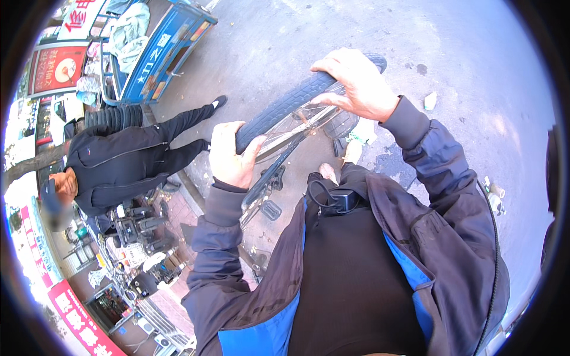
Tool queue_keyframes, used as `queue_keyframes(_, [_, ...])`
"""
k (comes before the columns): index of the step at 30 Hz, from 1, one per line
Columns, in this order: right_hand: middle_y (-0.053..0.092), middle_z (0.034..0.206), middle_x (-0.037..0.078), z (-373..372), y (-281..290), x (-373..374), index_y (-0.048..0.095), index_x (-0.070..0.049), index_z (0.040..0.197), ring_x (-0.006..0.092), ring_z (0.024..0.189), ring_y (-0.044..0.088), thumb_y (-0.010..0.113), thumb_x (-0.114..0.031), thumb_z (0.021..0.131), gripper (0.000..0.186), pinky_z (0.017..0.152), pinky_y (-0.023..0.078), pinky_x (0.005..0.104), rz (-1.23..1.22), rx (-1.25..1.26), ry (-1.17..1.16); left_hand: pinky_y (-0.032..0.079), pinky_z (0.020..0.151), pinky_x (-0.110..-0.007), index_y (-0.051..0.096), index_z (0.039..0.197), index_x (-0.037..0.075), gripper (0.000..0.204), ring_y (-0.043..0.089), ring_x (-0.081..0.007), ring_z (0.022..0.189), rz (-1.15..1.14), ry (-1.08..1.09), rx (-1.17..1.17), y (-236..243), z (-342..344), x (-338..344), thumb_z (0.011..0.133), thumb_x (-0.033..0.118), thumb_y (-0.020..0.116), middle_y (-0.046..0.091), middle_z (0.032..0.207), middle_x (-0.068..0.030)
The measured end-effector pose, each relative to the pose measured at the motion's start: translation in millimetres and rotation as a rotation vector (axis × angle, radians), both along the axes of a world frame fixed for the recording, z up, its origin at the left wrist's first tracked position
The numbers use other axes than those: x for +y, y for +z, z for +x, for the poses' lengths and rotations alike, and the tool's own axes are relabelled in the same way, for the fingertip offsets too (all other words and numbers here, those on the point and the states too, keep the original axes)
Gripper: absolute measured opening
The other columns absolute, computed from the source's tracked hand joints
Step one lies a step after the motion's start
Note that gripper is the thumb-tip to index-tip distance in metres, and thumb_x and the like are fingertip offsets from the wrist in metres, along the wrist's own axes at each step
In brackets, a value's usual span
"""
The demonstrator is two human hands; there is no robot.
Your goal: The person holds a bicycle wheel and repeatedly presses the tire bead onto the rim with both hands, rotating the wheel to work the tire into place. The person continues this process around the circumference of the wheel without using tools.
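A dark, treaded bicycle tire [285, 110] sits on a spoked wheel and runs diagonally between my hands. My left hand [233, 157] grips its lower left end, thumb on the near side and fingers over the far side. At the upper right end, my right hand [359, 86] clasps the tire the same way, fingers over the top and thumb by the rim. Below the tire, the metal rim [303, 129] and some spokes show. Further down are a bicycle's black pedal [271, 210] and frame parts, partly covered by my left forearm.
A person in dark clothes [122, 166] stands at the left, with a stack of tires [113, 117] close by. A blue cargo tricycle [157, 65] is parked at the upper left. Several parts and tools crowd the lower left. Litter [430, 101] lies on the pavement at right.
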State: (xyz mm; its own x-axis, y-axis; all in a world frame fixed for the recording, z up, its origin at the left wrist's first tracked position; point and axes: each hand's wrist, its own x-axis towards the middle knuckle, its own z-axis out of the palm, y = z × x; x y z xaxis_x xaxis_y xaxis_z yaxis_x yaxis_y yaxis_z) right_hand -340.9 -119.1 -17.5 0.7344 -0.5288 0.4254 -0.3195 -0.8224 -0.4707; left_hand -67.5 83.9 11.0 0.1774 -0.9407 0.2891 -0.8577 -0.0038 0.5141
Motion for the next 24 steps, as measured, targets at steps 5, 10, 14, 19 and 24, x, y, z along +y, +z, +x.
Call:
queue_keyframes(5, [0.067, 0.106, 0.012, -1.0, -18.6, -15.8, 0.071, -0.007, 0.123, 0.0356, 0.103, 0.065, 0.084, -0.053, 0.088, 0.06, 0.093, 0.051, 0.045, -0.084, -0.112, 0.064, 0.053, 0.073, -0.039, 0.071, 0.115, 0.001, 0.047, 0.065, -0.0318, 0.081, -0.122, 0.069, -0.027, -11.2, -10.2, -3.9, 0.089, 0.034, 0.092, 0.062, 0.096, -0.0139])
queue_keyframes(10, [0.068, 0.097, 0.011, 6.2, -22.9, -23.1, 0.072, -0.006, 0.108, 0.0337, 0.092, 0.067, 0.081, -0.062, 0.089, 0.059, 0.083, 0.054, 0.0441, -0.131, -0.142, 0.015, 0.053, 0.073, -0.038, 0.072, 0.112, -0.001, 0.047, 0.064, -0.0283, 0.079, -0.117, 0.029, 0.007, -8.0, -5.4, -12.9, 0.09, 0.036, 0.091, 0.061, 0.091, -0.0124])
queue_keyframes(14, [0.067, 0.087, 0.012, 10.4, -27.0, -24.4, 0.07, -0.007, 0.097, 0.0347, 0.082, 0.067, 0.08, -0.063, 0.09, 0.057, 0.074, 0.053, 0.0445, -0.124, -0.198, -0.032, 0.051, 0.074, -0.034, 0.074, 0.107, -0.002, 0.041, 0.062, -0.0236, 0.078, -0.072, -0.001, 0.103, -4.3, -2.4, -17.7, 0.092, 0.031, 0.091, 0.061, 0.089, -0.0104])
queue_keyframes(19, [0.064, 0.086, 0.014, 17.4, -22.4, -23.1, 0.071, -0.006, 0.099, 0.0355, 0.082, 0.065, 0.08, -0.062, 0.091, 0.058, 0.075, 0.053, 0.0435, 0.051, -0.078, -0.083, 0.05, 0.075, -0.032, 0.075, 0.101, -0.002, 0.03, 0.06, -0.0188, 0.078, -0.039, -0.041, 0.265, -6.6, 8.8, -22.4, 0.091, 0.021, 0.092, 0.062, 0.085, -0.0073])
queue_keyframes(24, [0.067, 0.081, 0.013, 26.1, -15.8, -18.1, 0.07, -0.006, 0.093, 0.0346, 0.076, 0.067, 0.079, -0.064, 0.092, 0.058, 0.07, 0.052, 0.0443, -0.001, -0.111, -0.113, 0.052, 0.075, -0.032, 0.077, 0.097, -0.001, 0.027, 0.063, -0.0172, 0.077, 0.03, -0.021, 0.356, -6.6, 19.6, -23.8, 0.09, 0.02, 0.092, 0.066, 0.084, -0.007])
